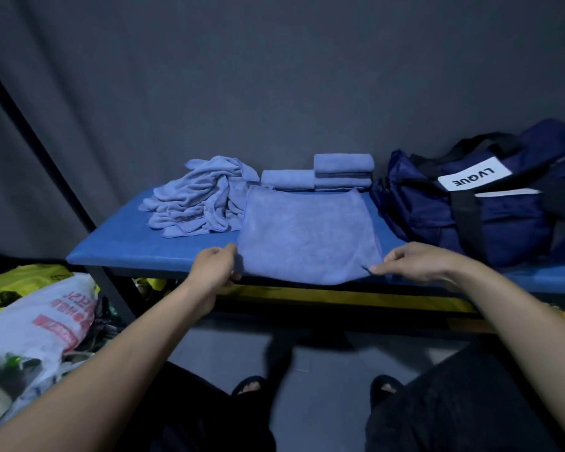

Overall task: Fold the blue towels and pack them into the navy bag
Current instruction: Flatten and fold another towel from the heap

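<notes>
A: Flat towel (307, 233) lies spread on the blue table (118, 246), near edge over the lip. Why?

B: For folding. Left hand (214, 267) and right hand (415, 264) each pinch a near corner, fingers curled on cloth, ready to lift it.

A: The rest?

B: Crumpled pile (196, 200) waits behind-left; folded towels (320, 174) are stacked at the back, beside the navy bag (490, 203) on the right, handy for packing.

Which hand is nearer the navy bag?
Right. The right hand pinches the spread towel's near corner just in front of the navy bag; the left hand grips the opposite corner.
</notes>
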